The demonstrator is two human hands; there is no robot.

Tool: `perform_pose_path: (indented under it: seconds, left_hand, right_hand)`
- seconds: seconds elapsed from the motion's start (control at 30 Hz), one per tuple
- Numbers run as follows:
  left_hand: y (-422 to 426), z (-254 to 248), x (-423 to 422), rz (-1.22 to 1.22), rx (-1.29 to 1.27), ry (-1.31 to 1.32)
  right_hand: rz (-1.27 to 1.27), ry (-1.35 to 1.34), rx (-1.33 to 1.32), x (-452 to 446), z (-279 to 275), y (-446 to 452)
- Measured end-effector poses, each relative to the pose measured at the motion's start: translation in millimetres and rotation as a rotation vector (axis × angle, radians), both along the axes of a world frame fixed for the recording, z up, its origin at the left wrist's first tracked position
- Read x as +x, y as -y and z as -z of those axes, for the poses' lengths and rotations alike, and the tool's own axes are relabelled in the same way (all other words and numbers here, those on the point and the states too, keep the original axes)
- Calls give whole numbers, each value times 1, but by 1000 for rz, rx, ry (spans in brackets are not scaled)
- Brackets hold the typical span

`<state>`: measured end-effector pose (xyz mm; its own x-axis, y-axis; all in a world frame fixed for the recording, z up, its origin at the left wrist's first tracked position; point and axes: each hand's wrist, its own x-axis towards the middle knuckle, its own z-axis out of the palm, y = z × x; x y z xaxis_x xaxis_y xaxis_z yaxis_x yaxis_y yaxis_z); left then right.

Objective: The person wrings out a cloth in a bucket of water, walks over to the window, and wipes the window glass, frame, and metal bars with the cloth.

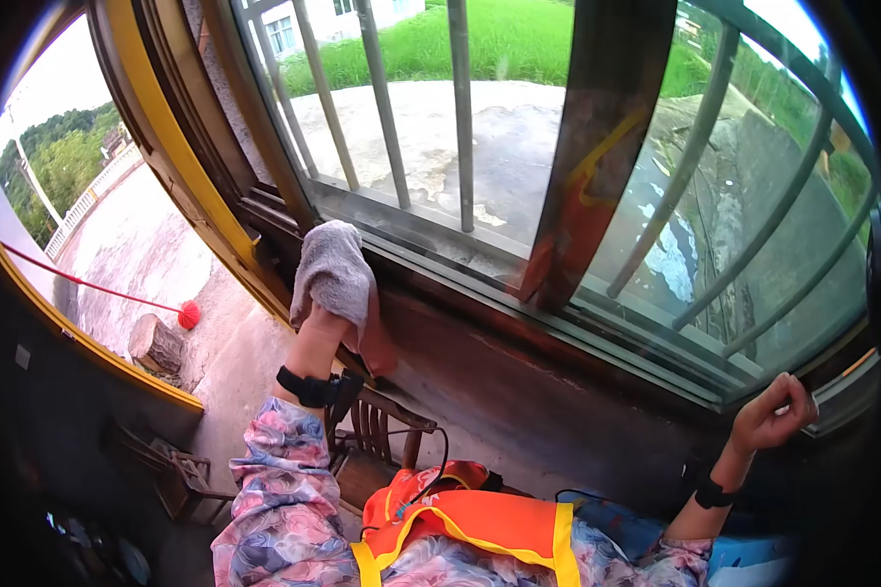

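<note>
My left hand (329, 325) is mostly covered by a grey cloth (333, 259), which drapes over the fingers and hangs down past the wrist. The hand is closed on the cloth, against the dark frame at the lower left corner of the window (509, 147). At the far right my right hand (775, 413) is raised near the window's lower right corner, its fingers curled in and nothing seen in them. Whether it touches the frame I cannot tell.
Metal bars (462, 117) stand behind the glass. On the left is a doorway with a yellow edge (181, 186); a red ball on a cord (188, 314) and a log (155, 343) are beyond it. A wooden chair (372, 430) stands below my left arm.
</note>
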<state>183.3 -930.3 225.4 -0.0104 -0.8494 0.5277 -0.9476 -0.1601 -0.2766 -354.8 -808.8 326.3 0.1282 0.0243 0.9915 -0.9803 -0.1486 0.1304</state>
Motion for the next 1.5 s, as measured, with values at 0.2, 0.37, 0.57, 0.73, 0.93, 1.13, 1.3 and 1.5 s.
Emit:
perform_pose_path:
  seconds: [0.2,0.37,0.57,0.73,0.93,1.13,1.3,1.5]
  left_hand:
    - [-48,10,-102,355,-175,-328]
    - [-83,-44,-208,576,23,-416]
    - [-113,-82,-318,918,208,-387]
    - [-119,-68,-377,1139,233,-513]
    - [-128,-77,-406,1137,385,-540]
    - [-121,-85,-399,1138,479,-506]
    - [-122,-70,-398,1185,284,-563]
    - [-123,-89,-388,1286,266,-520]
  right_hand:
    - [-37,19,10,10,-7,-2]
    - [-223,148,20,5,0,-4]
    - [-329,262,3,2,1,-3]
    - [-304,240,26,2,3,-5]
    - [-254,171,44,0,5,-7]
    - [-198,107,39,-2,7,-5]
    - [-164,109,51,-1,11,-6]
    - [-130,88,53,0,12,-9]
